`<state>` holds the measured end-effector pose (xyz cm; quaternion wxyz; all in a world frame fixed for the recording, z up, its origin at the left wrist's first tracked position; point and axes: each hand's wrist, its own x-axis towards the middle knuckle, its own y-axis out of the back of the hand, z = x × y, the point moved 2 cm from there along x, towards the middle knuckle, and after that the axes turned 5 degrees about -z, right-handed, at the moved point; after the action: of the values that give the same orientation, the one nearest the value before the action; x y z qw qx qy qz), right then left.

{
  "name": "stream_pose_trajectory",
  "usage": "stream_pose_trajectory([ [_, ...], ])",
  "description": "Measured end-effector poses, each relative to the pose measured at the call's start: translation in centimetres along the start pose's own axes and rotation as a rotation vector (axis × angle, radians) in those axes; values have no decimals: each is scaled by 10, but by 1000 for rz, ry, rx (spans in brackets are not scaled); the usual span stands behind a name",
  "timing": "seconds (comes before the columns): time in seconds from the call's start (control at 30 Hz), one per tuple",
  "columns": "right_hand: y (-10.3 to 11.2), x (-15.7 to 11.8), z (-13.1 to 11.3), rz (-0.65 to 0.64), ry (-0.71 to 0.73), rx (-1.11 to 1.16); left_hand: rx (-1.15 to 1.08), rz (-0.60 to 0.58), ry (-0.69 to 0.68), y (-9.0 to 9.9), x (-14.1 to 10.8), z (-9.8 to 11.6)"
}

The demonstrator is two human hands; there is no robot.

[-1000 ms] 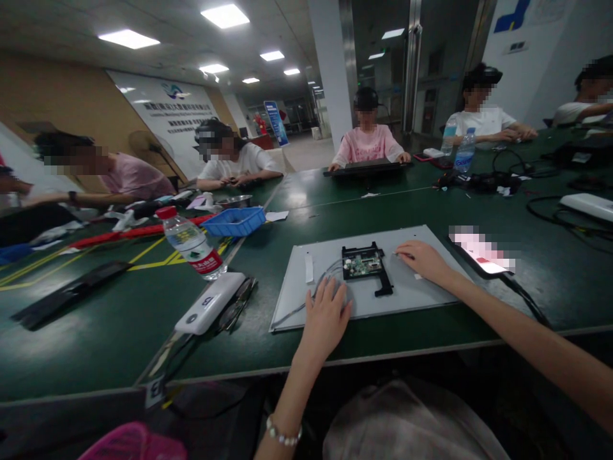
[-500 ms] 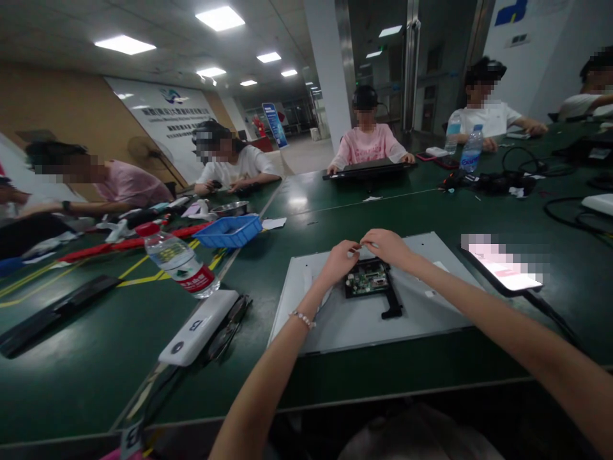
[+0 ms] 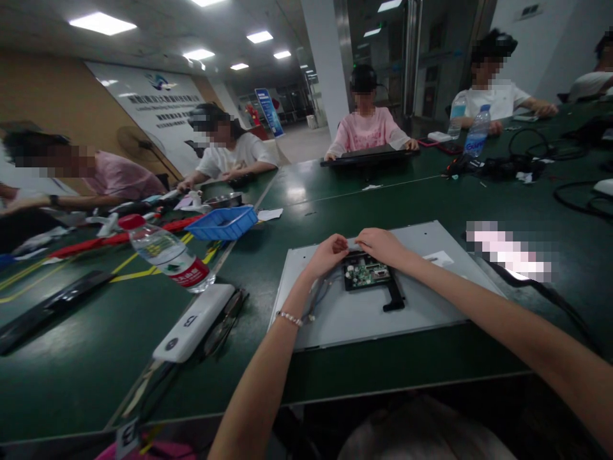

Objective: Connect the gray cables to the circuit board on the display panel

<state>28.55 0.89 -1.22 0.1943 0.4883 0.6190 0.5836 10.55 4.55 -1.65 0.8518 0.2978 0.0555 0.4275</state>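
Observation:
A flat grey panel [image 3: 330, 326] lies on the table in front of me. On it rests a black bracket [image 3: 395, 298] that frames a green circuit board [image 3: 371, 273]. My left hand [image 3: 330, 253] is at the bracket's far left corner, its fingers curled and closed. Beside it, my right hand [image 3: 383, 246] reaches over the far edge with fingers pressed together. Whatever the fingertips pinch is hidden or too small to name. Thin cables [image 3: 317, 297] lie on the panel near my left wrist.
To the left stand a water bottle [image 3: 167, 255], a white power bank [image 3: 194, 324], glasses [image 3: 225, 326] and a blue tray [image 3: 224, 223]. A lit phone [image 3: 510, 252] with a cable lies right. Opposite, a person [image 3: 366, 128] holds a dark panel [image 3: 370, 156].
My hands have parted slightly, the left moving a little left along the bracket's far edge. The cables beside my left wrist show more plainly. The camera view has shifted a little.

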Motion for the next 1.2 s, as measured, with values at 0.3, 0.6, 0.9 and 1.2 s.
stream_pose_trajectory([
  [0.3,-6,5,-8,-116,5,-21,51,-59,-14,3,-5,2],
  [0.6,-9,4,-5,-92,93,39,421,13,-34,6,-8,10],
  [0.9,-3,4,-7,-152,103,19,640,7,-93,5,-8,17],
  [1.2,-2,6,-10,-139,98,-20,650,42,-71,4,-5,16],
])
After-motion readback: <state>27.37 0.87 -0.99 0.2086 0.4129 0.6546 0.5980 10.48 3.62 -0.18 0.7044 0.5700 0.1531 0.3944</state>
